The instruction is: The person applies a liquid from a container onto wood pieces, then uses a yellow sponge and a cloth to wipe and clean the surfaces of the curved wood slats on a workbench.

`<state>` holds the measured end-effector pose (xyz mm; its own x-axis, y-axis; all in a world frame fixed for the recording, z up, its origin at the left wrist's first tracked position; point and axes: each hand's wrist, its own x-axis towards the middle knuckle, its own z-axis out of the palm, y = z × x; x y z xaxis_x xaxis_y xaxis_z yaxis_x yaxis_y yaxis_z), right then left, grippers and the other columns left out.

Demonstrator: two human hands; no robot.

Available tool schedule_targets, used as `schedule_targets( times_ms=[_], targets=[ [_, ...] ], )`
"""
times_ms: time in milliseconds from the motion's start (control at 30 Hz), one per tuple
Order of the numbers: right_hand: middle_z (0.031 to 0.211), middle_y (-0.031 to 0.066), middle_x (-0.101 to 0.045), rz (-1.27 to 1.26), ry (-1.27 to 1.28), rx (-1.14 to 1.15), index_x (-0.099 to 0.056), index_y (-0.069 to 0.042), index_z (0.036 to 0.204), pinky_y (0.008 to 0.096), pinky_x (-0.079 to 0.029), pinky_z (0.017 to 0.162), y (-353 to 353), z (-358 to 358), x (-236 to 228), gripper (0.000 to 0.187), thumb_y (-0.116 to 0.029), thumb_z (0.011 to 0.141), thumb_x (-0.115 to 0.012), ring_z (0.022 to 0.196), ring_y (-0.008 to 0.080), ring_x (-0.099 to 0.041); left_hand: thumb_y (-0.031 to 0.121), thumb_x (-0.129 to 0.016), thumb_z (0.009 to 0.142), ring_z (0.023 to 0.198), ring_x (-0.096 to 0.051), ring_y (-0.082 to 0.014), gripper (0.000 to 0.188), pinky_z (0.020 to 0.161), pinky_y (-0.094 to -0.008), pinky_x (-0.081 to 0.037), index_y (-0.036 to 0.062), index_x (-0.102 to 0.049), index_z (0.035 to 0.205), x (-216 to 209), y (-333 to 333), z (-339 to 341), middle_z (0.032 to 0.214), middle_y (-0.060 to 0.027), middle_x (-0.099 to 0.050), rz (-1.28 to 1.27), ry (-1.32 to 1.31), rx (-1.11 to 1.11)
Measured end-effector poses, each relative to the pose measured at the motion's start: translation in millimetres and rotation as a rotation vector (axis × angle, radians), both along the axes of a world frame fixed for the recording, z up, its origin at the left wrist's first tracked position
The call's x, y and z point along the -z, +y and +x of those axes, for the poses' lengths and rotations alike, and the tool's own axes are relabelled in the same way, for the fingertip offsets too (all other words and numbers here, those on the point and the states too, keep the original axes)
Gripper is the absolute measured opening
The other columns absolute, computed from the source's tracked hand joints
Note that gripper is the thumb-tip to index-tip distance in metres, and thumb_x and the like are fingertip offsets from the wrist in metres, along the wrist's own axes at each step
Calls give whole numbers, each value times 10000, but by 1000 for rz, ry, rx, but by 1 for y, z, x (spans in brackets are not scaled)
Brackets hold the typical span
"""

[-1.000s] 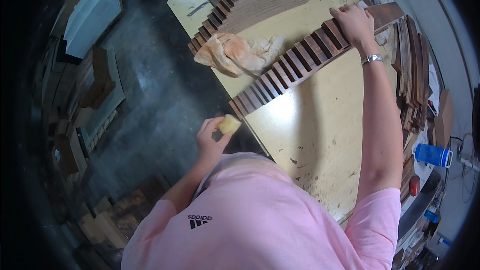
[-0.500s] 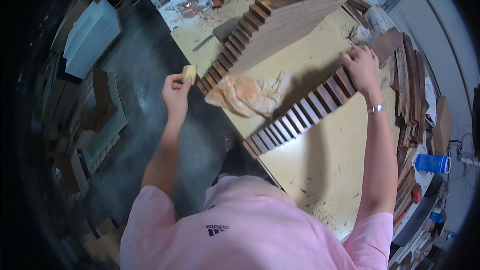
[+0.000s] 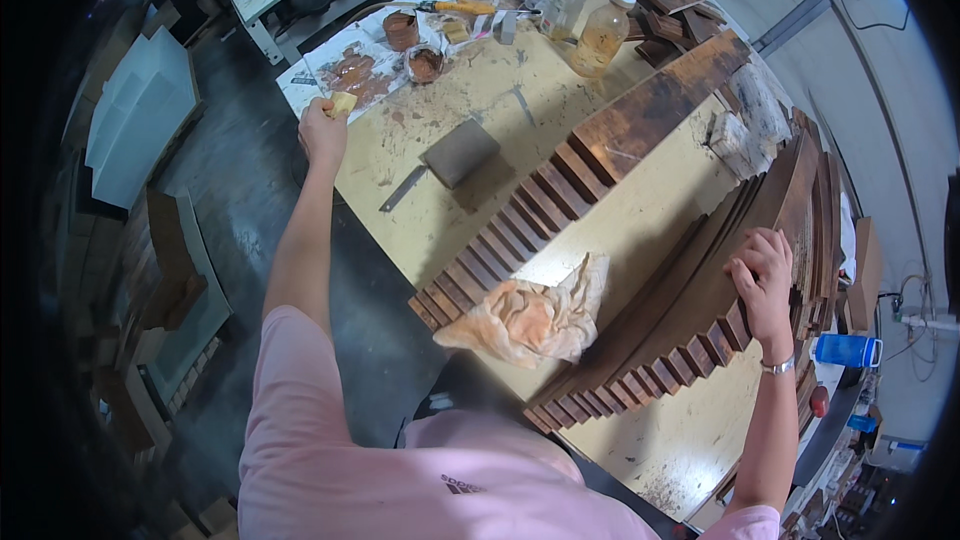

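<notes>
My left hand (image 3: 325,134), arm stretched out to the far left corner of the worktable, pinches a small yellow block (image 3: 342,102) near a smear of brown paste (image 3: 360,75). At the right, my right hand (image 3: 764,276) has its fingers curled over the upper edge of a stack of dark wood strips (image 3: 660,380) whose ends form steps. A second stepped stack of dark wood strips (image 3: 560,190) lies across the middle of the table. Between the two stacks sits a crumpled, stained cloth (image 3: 530,320).
A tub of brown paste (image 3: 425,64), a yellow-handled tool (image 3: 462,7) and a jar of amber liquid (image 3: 604,35) stand at the back. A grey, wide-bladed scraper (image 3: 460,153) lies on the tabletop. More wood strips and a blue bottle (image 3: 846,350) are at the right.
My left hand has reached farther away with the yellow block, from beside the table's edge to the back left corner. The view has shifted toward the table's far end; my right hand stays on its stack.
</notes>
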<state>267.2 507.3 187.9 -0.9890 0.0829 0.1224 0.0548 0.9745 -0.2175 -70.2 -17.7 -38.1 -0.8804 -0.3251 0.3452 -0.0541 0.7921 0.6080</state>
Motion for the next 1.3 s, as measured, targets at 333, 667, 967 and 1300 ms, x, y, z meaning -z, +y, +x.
schedule_targets(
  times_ms=[333, 667, 967, 1300],
  targets=[
    [937, 104, -618, 31, -5, -7, -685, -19, 764, 510, -259, 1183, -2, -4, 0, 246, -232, 845, -593, 1188, 326, -551, 37, -704, 870, 792, -673, -170, 244, 738, -320, -533, 40, -686, 1114, -27, 22, 52, 958, -90, -699, 435, 195, 81],
    [942, 81, -643, 49, 76, -45, -741, -34, 824, 478, -282, 1170, 8, 2, 11, 291, -276, 908, -603, 1148, 277, -558, 133, -822, 730, 1230, -562, -321, 555, 1046, -443, -455, 108, -658, 1260, -107, 182, 330, 1325, -120, -607, -236, 23, 1293],
    [879, 155, -688, 63, -19, -115, -736, -25, 781, 521, -297, 1127, 18, -4, 4, 556, -473, 993, -486, 1033, 331, -599, -44, -575, 780, 1106, -608, -324, 418, 974, -407, -482, 146, -763, 1101, -92, 195, 340, 1281, -120, -660, -53, -6, 1073],
    [900, 228, -732, 157, -193, -103, -772, -3, 818, 506, -286, 1161, 13, -16, 1, 615, -501, 987, -453, 998, 351, -676, 150, -721, 777, 1067, -610, -243, 132, 994, -421, -458, 131, -772, 897, -121, 326, 416, 1231, -13, -703, 78, 539, 1209]
  ],
)
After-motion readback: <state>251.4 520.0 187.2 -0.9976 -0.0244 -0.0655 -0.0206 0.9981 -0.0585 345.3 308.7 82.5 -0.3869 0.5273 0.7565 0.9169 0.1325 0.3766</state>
